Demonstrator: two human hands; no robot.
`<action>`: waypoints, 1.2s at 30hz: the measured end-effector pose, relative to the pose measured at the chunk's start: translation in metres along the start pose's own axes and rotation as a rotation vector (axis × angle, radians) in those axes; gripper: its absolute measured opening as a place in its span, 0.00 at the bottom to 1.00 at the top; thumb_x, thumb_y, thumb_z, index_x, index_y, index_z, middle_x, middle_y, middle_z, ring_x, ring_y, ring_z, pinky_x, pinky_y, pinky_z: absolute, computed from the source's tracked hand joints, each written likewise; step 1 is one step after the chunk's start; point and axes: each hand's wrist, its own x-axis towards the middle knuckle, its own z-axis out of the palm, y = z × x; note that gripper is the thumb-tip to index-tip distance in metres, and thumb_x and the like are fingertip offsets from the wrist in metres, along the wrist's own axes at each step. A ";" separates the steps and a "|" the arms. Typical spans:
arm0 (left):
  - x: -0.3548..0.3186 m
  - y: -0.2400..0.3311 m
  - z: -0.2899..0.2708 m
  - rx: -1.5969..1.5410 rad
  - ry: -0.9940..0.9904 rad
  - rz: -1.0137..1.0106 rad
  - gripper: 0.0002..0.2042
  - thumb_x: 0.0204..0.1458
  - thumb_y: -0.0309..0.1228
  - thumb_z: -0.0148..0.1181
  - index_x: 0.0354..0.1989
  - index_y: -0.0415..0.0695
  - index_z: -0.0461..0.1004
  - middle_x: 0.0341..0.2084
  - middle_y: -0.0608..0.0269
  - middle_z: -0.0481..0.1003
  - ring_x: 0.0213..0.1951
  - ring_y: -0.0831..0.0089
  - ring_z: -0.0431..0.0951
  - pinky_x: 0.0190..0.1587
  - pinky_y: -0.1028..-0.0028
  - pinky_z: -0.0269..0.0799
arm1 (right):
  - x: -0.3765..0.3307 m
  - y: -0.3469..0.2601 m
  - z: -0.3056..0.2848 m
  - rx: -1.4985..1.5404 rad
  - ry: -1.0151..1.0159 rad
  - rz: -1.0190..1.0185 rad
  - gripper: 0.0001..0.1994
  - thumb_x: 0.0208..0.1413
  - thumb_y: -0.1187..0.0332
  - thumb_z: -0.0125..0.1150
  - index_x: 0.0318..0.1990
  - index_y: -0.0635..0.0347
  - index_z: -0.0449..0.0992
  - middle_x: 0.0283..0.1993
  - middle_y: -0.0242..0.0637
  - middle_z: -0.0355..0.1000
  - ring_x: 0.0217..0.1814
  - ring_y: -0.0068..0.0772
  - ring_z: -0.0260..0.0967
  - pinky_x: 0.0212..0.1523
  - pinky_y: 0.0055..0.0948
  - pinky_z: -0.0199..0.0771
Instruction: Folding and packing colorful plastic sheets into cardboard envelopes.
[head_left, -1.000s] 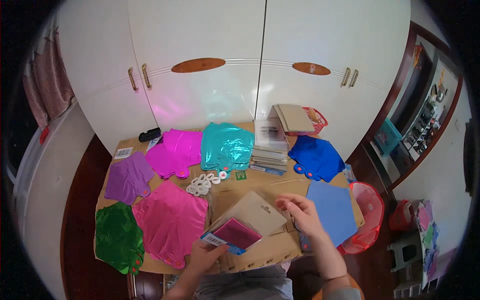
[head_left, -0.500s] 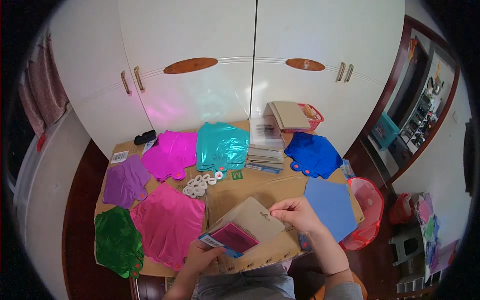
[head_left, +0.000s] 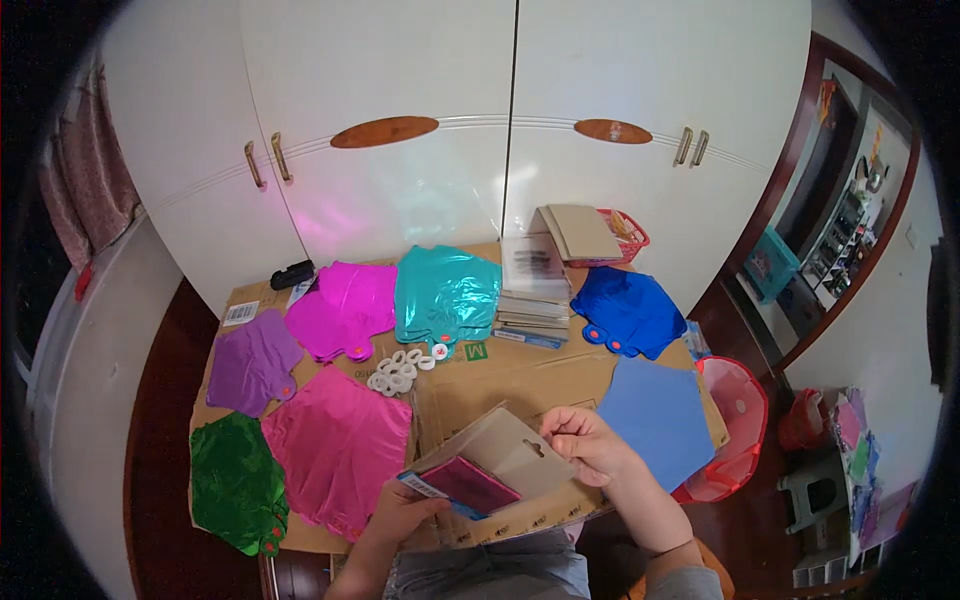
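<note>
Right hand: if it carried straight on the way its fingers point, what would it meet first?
Most likely the flat tan card packet held in the left hand. The right hand is close at its upper right edge; whether they touch is unclear.

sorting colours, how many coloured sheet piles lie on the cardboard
7: green pile and pink pile near left, purple pile left, magenta pile and teal pile behind, dark blue pile and pale blue pile right. Others may hide.

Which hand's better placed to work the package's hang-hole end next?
Right, likely: the right hand is at the package edge beside the hang hole. The left hand grips the opposite end, by the barcode label, so seems better for steadying.
</note>
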 end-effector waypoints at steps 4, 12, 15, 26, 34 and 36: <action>-0.001 0.000 0.000 0.000 0.002 -0.014 0.10 0.46 0.18 0.62 0.38 0.36 0.76 0.34 0.63 0.78 0.34 0.78 0.77 0.35 0.77 0.74 | 0.001 0.003 0.003 -0.029 0.075 -0.035 0.09 0.55 0.73 0.58 0.43 0.62 0.72 0.41 0.30 0.72 0.39 0.18 0.69 0.40 0.19 0.70; 0.000 0.012 0.021 -0.055 0.179 -0.023 0.10 0.44 0.17 0.62 0.35 0.37 0.73 0.27 0.62 0.77 0.27 0.76 0.77 0.26 0.77 0.72 | 0.001 -0.001 0.011 -0.632 0.340 -0.135 0.15 0.55 0.75 0.58 0.50 0.63 0.71 0.37 0.27 0.72 0.37 0.15 0.67 0.42 0.16 0.67; -0.002 0.009 0.022 -0.029 0.189 -0.013 0.10 0.43 0.17 0.62 0.35 0.37 0.73 0.27 0.61 0.77 0.26 0.76 0.76 0.26 0.78 0.72 | 0.003 -0.005 0.008 -0.679 0.347 -0.145 0.15 0.54 0.77 0.58 0.50 0.64 0.71 0.35 0.26 0.73 0.36 0.14 0.67 0.41 0.15 0.67; -0.003 -0.002 0.029 0.029 0.217 -0.062 0.13 0.44 0.18 0.62 0.41 0.37 0.72 0.30 0.62 0.76 0.28 0.78 0.76 0.30 0.79 0.72 | 0.015 -0.003 -0.003 -0.793 0.416 -0.017 0.08 0.57 0.68 0.57 0.41 0.60 0.76 0.28 0.20 0.69 0.29 0.10 0.61 0.29 0.13 0.60; 0.009 0.033 0.044 1.591 0.151 0.666 0.23 0.39 0.26 0.64 0.48 0.39 0.70 0.43 0.53 0.69 0.39 0.66 0.76 0.39 0.72 0.74 | 0.067 0.001 -0.085 -1.170 0.203 0.044 0.11 0.53 0.69 0.58 0.44 0.59 0.76 0.23 0.23 0.66 0.25 0.15 0.58 0.24 0.20 0.60; 0.020 0.021 0.039 1.534 -0.076 0.832 0.20 0.41 0.29 0.60 0.46 0.41 0.71 0.40 0.54 0.71 0.40 0.62 0.76 0.41 0.69 0.73 | 0.081 0.006 -0.086 -1.287 0.186 -0.025 0.09 0.53 0.69 0.59 0.40 0.61 0.76 0.23 0.24 0.67 0.26 0.17 0.62 0.27 0.22 0.64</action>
